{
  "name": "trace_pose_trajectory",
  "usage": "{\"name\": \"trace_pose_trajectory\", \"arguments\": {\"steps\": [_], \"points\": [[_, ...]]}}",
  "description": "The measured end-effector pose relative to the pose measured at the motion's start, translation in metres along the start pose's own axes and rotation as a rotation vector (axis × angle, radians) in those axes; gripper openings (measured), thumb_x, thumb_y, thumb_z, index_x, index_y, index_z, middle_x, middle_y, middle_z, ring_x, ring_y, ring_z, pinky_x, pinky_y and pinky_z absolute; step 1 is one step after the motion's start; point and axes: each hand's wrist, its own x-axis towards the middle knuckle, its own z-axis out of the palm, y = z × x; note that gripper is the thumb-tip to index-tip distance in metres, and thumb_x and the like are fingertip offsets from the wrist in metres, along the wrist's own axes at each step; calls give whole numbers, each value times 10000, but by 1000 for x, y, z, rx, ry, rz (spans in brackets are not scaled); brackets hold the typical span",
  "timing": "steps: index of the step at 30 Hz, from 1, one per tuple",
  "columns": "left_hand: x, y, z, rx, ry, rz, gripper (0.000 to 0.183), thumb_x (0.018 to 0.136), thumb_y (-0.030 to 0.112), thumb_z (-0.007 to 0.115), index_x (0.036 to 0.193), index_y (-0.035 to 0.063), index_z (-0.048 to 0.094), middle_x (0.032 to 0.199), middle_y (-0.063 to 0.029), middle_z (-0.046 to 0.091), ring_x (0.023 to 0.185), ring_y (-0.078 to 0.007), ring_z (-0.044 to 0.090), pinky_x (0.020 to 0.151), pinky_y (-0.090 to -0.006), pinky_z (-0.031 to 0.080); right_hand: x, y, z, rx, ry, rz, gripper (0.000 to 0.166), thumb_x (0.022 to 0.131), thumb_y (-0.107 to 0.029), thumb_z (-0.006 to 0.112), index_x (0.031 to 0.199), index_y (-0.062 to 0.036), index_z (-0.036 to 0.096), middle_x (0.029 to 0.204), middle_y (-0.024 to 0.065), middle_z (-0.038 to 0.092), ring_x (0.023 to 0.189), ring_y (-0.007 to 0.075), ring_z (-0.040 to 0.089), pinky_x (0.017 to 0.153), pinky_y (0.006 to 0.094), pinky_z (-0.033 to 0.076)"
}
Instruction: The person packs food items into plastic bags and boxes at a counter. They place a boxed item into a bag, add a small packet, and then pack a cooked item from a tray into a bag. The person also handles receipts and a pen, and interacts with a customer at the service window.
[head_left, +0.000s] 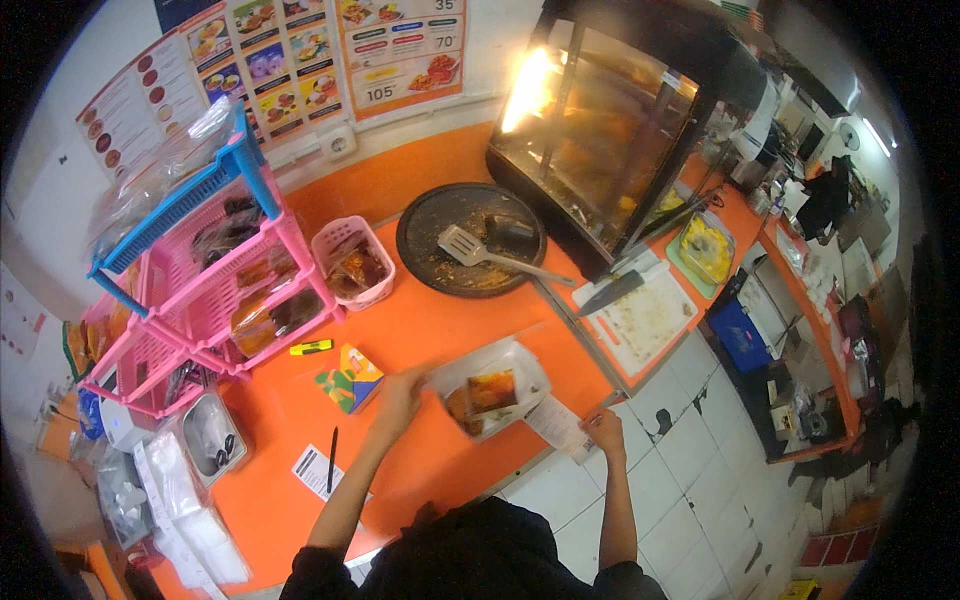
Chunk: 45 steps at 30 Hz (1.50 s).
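Observation:
In front of me on the orange counter is a white food container holding browned food with a sauce packet on top. My left hand is at the container's left edge; the fingertips are blurred, so I cannot tell whether they grip it. My right hand pinches the edge of a printed paper slip, whose other end lies by the container's lower right corner. Beside my left hand stands a small colourful box. A black pen lies across another printed slip.
Behind the container sit a round dark tray with a slotted spatula, and a lit glass food warmer. A knife rests on a white cutting board at right. Pink stacked baskets stand left, near a yellow highlighter.

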Motion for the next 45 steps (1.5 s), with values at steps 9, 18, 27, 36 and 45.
{"name": "trace_pose_trajectory", "arguments": {"steps": [9,18,27,36,45], "points": [[-114,-2,-63,52,-84,6,384,685,-114,454,1019,21,588,1055,-168,588,919,-341,569,802,-381,460,43,-94,75,791,80,-383,122,793,-46,594,909,-13,582,857,60,626,822,121,584,716,253,476],[-125,14,-68,99,-210,-182,616,662,-111,468,1244,89,450,1181,-186,511,1041,-358,512,878,-384,431,82,-199,49,1053,25,-607,161,830,39,490,949,12,595,930,92,627,828,143,590,760,254,466],[-148,37,-33,245,-371,-43,491,690,77,590,1169,161,523,1389,-152,284,1292,-353,228,1038,-531,153,80,-107,77,-65,137,-757,215,826,-178,533,1029,-184,602,1159,131,540,1173,375,384,938,510,302],[-165,20,31,366,-94,-259,396,777,268,624,1114,92,515,1332,-194,314,1294,-353,202,1008,-602,66,-58,-206,65,-146,-27,-627,488,821,-221,531,1192,73,413,1290,296,322,1197,409,321,1019,437,252],[-178,13,62,29,379,-496,799,823,256,581,1323,-108,74,1227,-398,291,1159,-464,334,966,-452,277,-66,-196,115,44,9,-438,486,870,-285,474,1106,138,433,1066,339,486,1010,434,486,882,448,375]]}}
